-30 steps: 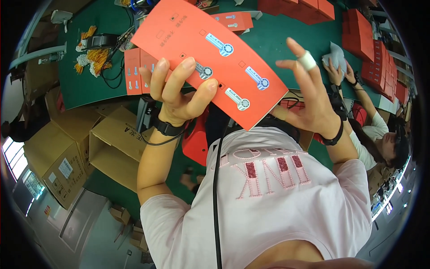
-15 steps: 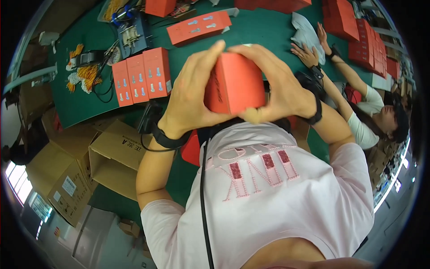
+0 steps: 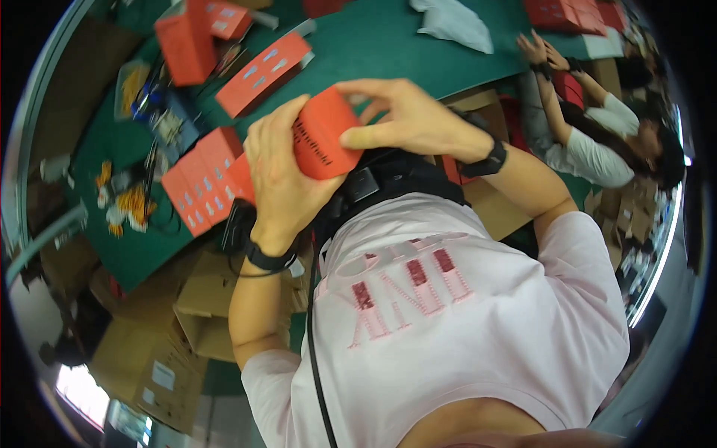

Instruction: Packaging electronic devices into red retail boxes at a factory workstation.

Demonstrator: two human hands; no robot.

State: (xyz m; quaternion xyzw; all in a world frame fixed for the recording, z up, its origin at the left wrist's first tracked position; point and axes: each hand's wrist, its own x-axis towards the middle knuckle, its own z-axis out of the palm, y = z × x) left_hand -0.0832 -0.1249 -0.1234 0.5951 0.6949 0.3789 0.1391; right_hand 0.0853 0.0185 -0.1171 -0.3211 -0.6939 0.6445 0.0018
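Table (image 3: 388, 45), green, bears finished red boxes (image 3: 202, 183) at left and a flat blank (image 3: 263, 72) farther off. Red carton (image 3: 323, 134), near the chest, looks folded but unclosed: left hand (image 3: 280, 175) wraps it, right hand (image 3: 407, 119) pinches its top.

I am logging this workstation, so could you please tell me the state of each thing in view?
Small red-orange cardboard box: folded up, held in both hands.
Left hand: grip closed round the box.
Right hand: fingers pinching the box top.
Flat red-orange carton blanks: unfolded, lying on the green table.
Brown cardboard cartons: open.
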